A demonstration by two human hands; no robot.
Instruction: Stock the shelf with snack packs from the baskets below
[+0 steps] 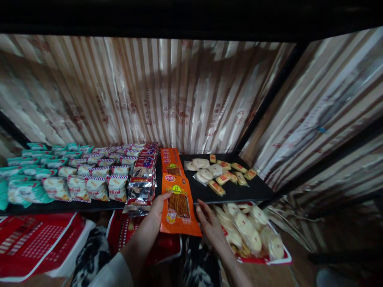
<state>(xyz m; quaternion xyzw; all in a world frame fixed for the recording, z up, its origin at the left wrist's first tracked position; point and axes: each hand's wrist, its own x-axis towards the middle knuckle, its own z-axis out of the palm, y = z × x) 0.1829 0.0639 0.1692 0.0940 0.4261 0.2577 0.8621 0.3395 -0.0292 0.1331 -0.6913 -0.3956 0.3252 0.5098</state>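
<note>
Holding an orange packet (178, 202) over the front edge of a black shelf (254, 192)

The left hand (155, 213) has its fingers closed on the packet's left edge, thumb on the printed front. The right hand (213, 228) is just beside the right edge, its fingers extended and slightly parted; whether a fingertip touches the film, I cannot tell. The packet's lower end juts past the shelf toward the person, and its top overlaps a second orange packet (170, 156) behind it. Dark red packets (146, 159) lie to the left, pale wrapped discs (201, 163) to the right.

It looks light and flat, probably bendy, with slick film that may slide under a loose touch. Squeezing the middle could crush the brown strips in its window, so the side edges seem the better hold.
</note>
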